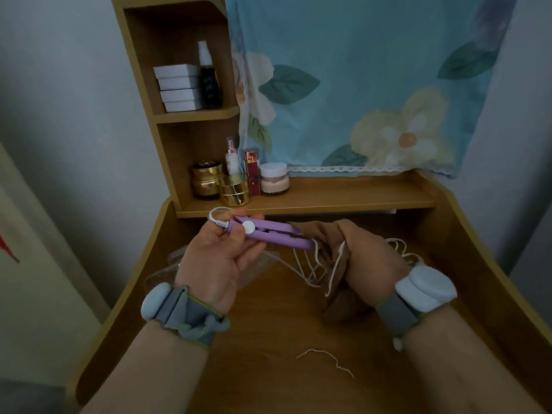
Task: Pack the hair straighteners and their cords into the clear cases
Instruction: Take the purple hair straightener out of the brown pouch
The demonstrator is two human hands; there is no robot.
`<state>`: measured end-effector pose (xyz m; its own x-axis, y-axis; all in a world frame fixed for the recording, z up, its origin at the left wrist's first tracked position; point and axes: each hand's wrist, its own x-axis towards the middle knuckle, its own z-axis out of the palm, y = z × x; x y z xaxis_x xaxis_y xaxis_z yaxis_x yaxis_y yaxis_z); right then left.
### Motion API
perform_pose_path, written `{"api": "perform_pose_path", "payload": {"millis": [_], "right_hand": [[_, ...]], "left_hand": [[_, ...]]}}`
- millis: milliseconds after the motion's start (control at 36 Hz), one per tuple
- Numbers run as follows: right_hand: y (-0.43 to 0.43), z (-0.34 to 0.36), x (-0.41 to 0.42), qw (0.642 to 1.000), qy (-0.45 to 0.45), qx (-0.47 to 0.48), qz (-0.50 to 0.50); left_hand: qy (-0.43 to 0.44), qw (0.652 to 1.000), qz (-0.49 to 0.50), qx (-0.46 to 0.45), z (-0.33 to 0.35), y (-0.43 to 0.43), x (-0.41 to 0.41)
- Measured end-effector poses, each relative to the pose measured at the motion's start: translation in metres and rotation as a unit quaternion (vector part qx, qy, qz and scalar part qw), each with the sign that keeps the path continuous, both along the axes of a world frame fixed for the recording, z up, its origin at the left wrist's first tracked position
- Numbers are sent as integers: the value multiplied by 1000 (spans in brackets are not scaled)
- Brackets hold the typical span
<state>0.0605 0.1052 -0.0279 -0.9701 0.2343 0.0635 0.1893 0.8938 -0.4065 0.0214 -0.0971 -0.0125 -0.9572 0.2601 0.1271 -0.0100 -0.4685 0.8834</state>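
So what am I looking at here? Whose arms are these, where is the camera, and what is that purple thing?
There is no machine here: these are a person's own two arms, filmed by one wide-angle camera worn on the head, looking forward and down. Each wrist carries a grey strap with a pale rounded device.

The left hand grips a small purple hair straightener with a white round button; a white cord leaves its near end. The right hand grips a brown cloth pouch, and the straightener's tip sits at the pouch's mouth.

On the wooden desk lie a clear plastic case, partly hidden under the left hand, some pale string, and a loose scrap of string nearer the person. The shelf behind holds cosmetic jars and bottles.
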Motion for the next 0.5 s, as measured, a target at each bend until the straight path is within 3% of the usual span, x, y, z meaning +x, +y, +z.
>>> {"api": "perform_pose_path", "payload": {"millis": [56,139,306,361,444,500], "right_hand": [[10,0,1,997,10,-56,-45],[18,0,12,977,124,-139,-103],[6,9,11,895,273,-340,-93],[4,14,11,888,306,-336,-66],[-8,25,12,902,376,-214,3],[-26,32,10,911,375,-140,97]], "left_hand": [[4,1000,20,-1,1,-6,-5],[6,999,31,-16,2,-12,-10],[55,995,11,-85,1,0,-3],[72,993,6,-98,2,5,0],[114,984,-3,-140,1,13,0],[171,967,-6,-186,0,18,1]]}}
